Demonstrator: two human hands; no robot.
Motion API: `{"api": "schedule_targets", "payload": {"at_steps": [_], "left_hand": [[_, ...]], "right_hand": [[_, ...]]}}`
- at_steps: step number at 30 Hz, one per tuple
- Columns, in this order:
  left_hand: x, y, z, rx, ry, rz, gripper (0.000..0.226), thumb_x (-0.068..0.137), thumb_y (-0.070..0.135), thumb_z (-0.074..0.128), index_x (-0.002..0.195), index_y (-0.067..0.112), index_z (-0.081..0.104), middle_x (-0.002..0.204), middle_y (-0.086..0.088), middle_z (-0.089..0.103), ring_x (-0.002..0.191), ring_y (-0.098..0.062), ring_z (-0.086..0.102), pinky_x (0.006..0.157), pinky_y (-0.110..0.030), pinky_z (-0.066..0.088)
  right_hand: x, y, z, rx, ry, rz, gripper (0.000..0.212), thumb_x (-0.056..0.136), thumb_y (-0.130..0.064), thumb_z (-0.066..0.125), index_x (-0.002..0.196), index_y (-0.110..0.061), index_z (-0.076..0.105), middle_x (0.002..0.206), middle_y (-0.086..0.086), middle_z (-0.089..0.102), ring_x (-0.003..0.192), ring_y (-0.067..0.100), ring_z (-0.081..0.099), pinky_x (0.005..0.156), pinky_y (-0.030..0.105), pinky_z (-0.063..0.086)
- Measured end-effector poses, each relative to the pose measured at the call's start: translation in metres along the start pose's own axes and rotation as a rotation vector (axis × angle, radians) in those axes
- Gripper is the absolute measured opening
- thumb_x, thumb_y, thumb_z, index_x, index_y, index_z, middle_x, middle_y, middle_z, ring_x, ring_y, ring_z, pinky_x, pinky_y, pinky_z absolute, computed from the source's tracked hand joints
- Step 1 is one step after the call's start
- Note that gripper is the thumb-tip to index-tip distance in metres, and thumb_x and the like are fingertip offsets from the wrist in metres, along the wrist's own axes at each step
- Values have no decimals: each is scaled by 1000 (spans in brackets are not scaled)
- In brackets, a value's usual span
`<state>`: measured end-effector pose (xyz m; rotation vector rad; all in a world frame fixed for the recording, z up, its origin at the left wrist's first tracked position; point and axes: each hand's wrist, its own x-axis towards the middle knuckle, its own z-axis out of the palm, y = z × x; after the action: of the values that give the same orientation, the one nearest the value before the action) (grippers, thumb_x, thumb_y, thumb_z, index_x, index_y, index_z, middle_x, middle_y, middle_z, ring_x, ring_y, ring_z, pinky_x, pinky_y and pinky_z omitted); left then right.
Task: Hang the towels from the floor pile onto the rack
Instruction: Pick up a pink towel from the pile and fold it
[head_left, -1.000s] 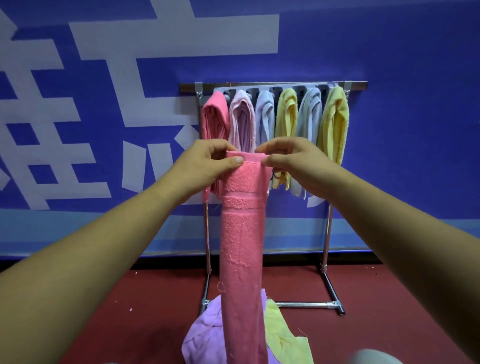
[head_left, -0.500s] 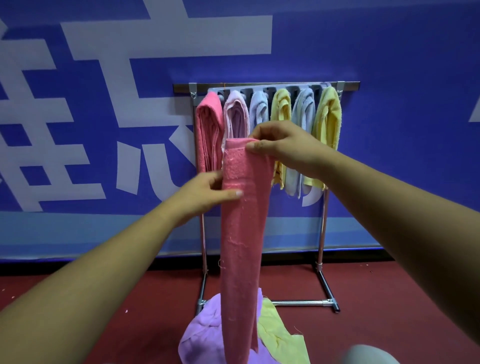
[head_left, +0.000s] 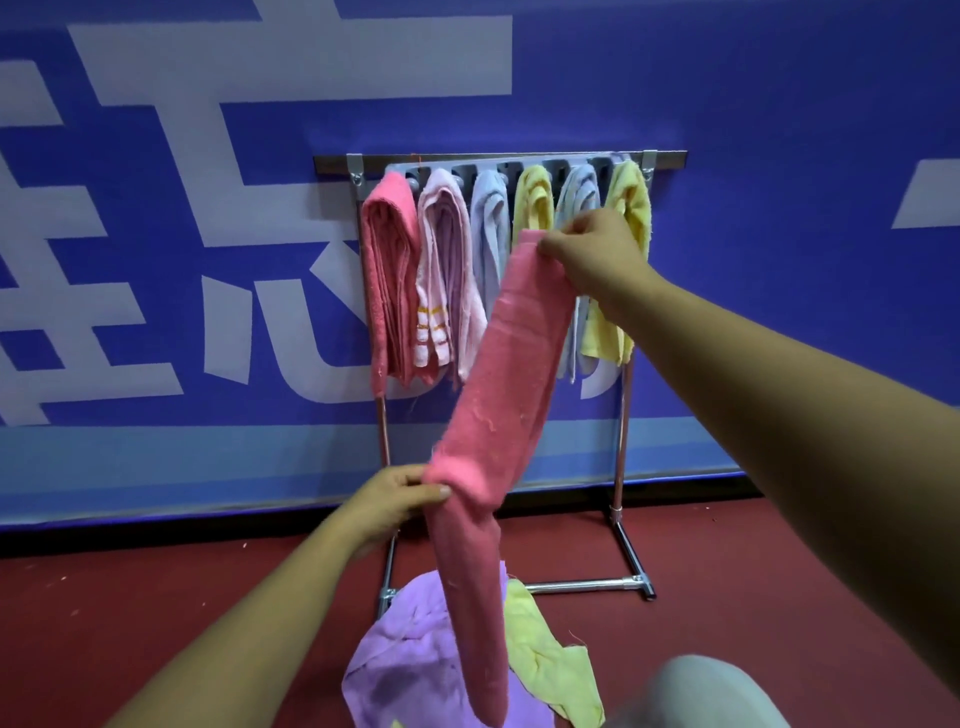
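Observation:
A long, narrow-folded pink towel (head_left: 511, 374) hangs slanted in front of the rack. My right hand (head_left: 597, 252) pinches its top end, up near the hung towels. My left hand (head_left: 395, 501) pinches the towel at its middle, low and to the left, and the lower half droops from there toward the floor pile. The metal rack (head_left: 621, 415) carries several towels: pink (head_left: 387, 270), pale pink (head_left: 441, 270), lilac-blue (head_left: 488, 228), yellow (head_left: 535, 200), light blue and yellow (head_left: 631, 200). On the floor lie a purple towel (head_left: 410, 654) and a yellow towel (head_left: 545, 660).
The rack stands on a red floor (head_left: 156, 597) against a blue wall banner (head_left: 208, 260) with large white characters. A grey rounded shape (head_left: 711, 691), probably my knee, shows at the bottom right. The rack's foot bar (head_left: 582, 586) lies just behind the pile.
My left hand slid down the pink towel from its top to its middle and moved lower left. My right hand carried the top end up and to the right, tilting the towel.

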<state>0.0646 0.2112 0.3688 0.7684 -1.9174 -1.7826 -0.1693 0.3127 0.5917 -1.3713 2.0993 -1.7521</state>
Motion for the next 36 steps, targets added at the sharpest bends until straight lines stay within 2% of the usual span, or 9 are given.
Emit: {"api": "schedule_targets", "payload": {"at_steps": [5,10,13,18,21,26,30,33,36], "left_hand": [[-1,57,-16,-377,80,92,34,69,13,72,102,8,75,93,-8,76,78,-14,71,73,-26,58],[-8,117,-10,-347,78,58,9,71,12,72,77,15,79,72,-1,70,68,-13,62,64,-24,54],[-9,136,-4,-261,4,42,27,70,22,72,96,17,74,77,1,68,73,-14,60,72,-31,47],[-4,151,9,-145,-165,101,38,83,18,67,121,15,69,99,-4,71,86,-14,65,75,-27,51],[-1,156,6,-135,-225,104,44,85,17,67,129,14,64,108,-6,70,90,-15,67,76,-28,55],[1,156,-5,34,-221,35,54,81,24,71,125,-3,59,101,-11,64,82,-19,61,74,-31,49],[-5,152,-4,179,-312,17,18,90,21,66,94,4,70,87,-2,68,76,-11,62,75,-25,51],[-5,153,-5,100,-253,66,31,90,16,62,113,-4,65,95,-5,71,85,-14,65,82,-27,52],[0,163,0,-14,-168,105,40,85,13,66,122,-3,64,106,-12,71,90,-17,67,78,-24,54]], "right_hand": [[-6,65,-4,-238,29,337,15,84,-13,65,79,-1,58,70,13,54,63,26,59,52,32,49],[-44,108,18,-346,-520,811,12,98,-9,51,93,-1,59,80,14,62,70,24,62,68,36,55],[-51,106,29,-291,-656,562,15,97,-19,60,100,-6,67,89,8,70,80,21,66,75,36,53],[-57,56,37,693,-926,340,52,100,-43,49,132,-4,59,125,17,62,115,31,58,108,48,42],[-53,39,34,580,-956,217,49,98,-34,56,132,1,57,126,26,56,113,35,53,109,50,39],[-50,32,19,459,-868,174,13,93,-13,66,86,-2,64,79,6,64,74,16,60,74,25,49],[-48,28,6,481,-768,215,17,100,-11,53,87,-2,59,75,3,59,63,12,57,60,20,50],[-48,35,-3,413,-750,242,12,101,-10,52,99,1,53,75,3,54,59,10,54,56,18,47],[-47,38,-13,377,-744,244,14,100,-1,51,87,-2,55,72,2,58,57,8,60,52,17,48]]}}
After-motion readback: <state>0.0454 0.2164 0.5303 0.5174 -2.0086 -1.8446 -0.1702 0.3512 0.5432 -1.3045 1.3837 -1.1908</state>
